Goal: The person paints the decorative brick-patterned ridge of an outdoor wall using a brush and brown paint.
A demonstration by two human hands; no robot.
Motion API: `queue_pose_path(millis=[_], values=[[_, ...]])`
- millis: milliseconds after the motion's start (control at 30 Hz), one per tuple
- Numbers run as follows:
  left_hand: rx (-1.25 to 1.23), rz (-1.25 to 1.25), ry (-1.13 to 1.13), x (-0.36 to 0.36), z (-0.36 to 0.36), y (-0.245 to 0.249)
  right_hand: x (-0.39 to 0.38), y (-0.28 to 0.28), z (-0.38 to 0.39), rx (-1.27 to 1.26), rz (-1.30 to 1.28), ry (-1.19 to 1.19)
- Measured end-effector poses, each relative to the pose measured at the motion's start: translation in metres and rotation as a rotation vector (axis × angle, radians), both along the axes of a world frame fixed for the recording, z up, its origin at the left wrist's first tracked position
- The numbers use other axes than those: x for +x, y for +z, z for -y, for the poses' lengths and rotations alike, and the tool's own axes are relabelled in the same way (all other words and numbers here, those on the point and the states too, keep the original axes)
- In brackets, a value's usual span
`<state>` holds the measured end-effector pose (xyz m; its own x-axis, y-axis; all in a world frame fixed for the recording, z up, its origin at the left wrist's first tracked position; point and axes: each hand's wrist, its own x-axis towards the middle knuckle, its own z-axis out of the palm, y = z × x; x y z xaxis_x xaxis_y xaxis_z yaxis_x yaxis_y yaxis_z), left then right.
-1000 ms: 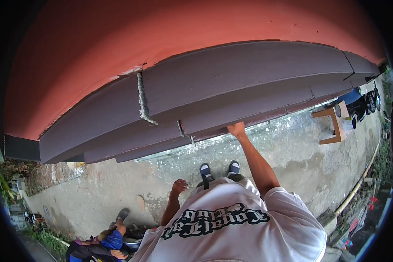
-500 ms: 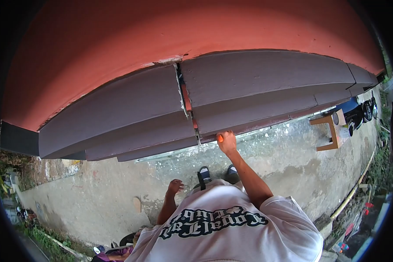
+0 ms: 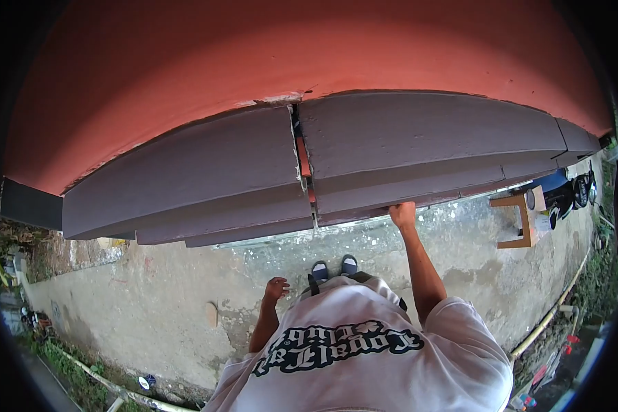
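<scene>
My right hand [image 3: 403, 214] is closed at the lower edge of the grey-painted ledge [image 3: 432, 130], to the right of a vertical gap [image 3: 303, 156] with ragged edges. What it grips is hidden behind the fingers now; half a second ago an orange end, like a handle, showed at the thumb. My left hand [image 3: 277, 288] hangs low beside my body, fingers loosely bent and apart, with nothing in it. Above the ledge rises a red-painted wall [image 3: 254, 55]. Some whitish chipped plaster [image 3: 281, 99] shows at the top of the gap.
To the right stands a wooden stool [image 3: 524, 221] with a can [image 3: 531, 200] by it. A motorcycle [image 3: 575, 192] is farther off. The concrete floor [image 3: 165, 302] has damp patches and white specks. Pale pipes [image 3: 553, 312] run along its edge.
My right hand has slid to the right along the ledge's lower edge, and the orange end has gone from sight. My feet have shifted slightly. Someone's purple clothing at lower left has left the view.
</scene>
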<state>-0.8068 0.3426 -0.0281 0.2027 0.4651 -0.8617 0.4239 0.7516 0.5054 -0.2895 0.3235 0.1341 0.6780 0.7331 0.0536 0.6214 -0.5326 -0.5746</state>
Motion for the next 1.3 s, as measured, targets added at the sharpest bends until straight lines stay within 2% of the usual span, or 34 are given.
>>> queue_pose_path(millis=[67, 100, 200, 267, 300, 367, 467, 533, 600, 667, 733, 833, 933, 1000, 1067, 1167, 1267, 1300], values=[[-0.020, -0.025, 0.030, -0.001, 0.005, 0.006, 0.003, 0.010, 0.001, -0.199, 0.208, -0.058], [-0.039, -0.003, 0.048, -0.005, 0.008, 0.002, -0.005, 0.012, -0.004, -0.261, 0.219, -0.026], [-0.100, 0.018, 0.082, -0.018, 0.022, -0.010, -0.060, 0.010, -0.023, -0.139, 0.256, 0.183], [-0.141, -0.026, 0.077, -0.017, 0.027, -0.004, -0.105, 0.001, -0.044, -0.117, 0.195, 0.267], [-0.148, 0.000, 0.087, -0.018, 0.029, -0.008, -0.127, -0.005, -0.054, -0.030, 0.157, 0.300], [-0.164, 0.049, 0.102, -0.023, 0.035, -0.020, -0.161, -0.011, -0.069, 0.055, -0.027, 0.393], [-0.119, 0.006, 0.079, -0.016, 0.031, -0.009, -0.187, 0.004, -0.081, 0.294, -0.293, 0.294], [-0.065, 0.023, 0.090, -0.022, 0.025, -0.004, -0.152, -0.010, -0.069, 0.111, -0.444, 0.182], [-0.038, 0.033, 0.095, -0.026, 0.024, -0.004, -0.117, -0.031, -0.055, 0.084, -0.337, 0.118], [-0.037, 0.026, 0.092, -0.036, 0.022, -0.005, -0.086, -0.012, -0.036, 0.077, -0.315, -0.007], [-0.066, 0.018, 0.079, -0.046, 0.023, -0.014, -0.063, 0.001, -0.024, 0.093, -0.154, -0.071], [-0.161, 0.070, 0.116, -0.065, 0.028, -0.028, -0.060, 0.007, -0.024, -0.006, 0.046, -0.076], [-0.197, 0.058, 0.120, -0.066, 0.037, -0.045, -0.102, 0.004, -0.046, -0.060, 0.147, 0.058], [-0.193, 0.041, 0.117, -0.063, 0.040, -0.046, -0.137, 0.010, -0.059, -0.033, 0.092, 0.177], [-0.188, 0.053, 0.131, -0.056, 0.041, -0.034, -0.166, 0.012, -0.073, 0.107, -0.067, 0.111], [-0.078, -0.023, 0.052, -0.041, 0.044, -0.012, -0.180, -0.006, -0.084, 0.297, -0.213, 0.166], [-0.083, -0.009, 0.109, -0.041, 0.046, -0.009, -0.149, -0.014, -0.069, 0.084, -0.527, 0.008], [-0.082, -0.003, 0.115, -0.042, 0.048, -0.010, -0.127, -0.040, -0.062, 0.168, -0.612, -0.050]])
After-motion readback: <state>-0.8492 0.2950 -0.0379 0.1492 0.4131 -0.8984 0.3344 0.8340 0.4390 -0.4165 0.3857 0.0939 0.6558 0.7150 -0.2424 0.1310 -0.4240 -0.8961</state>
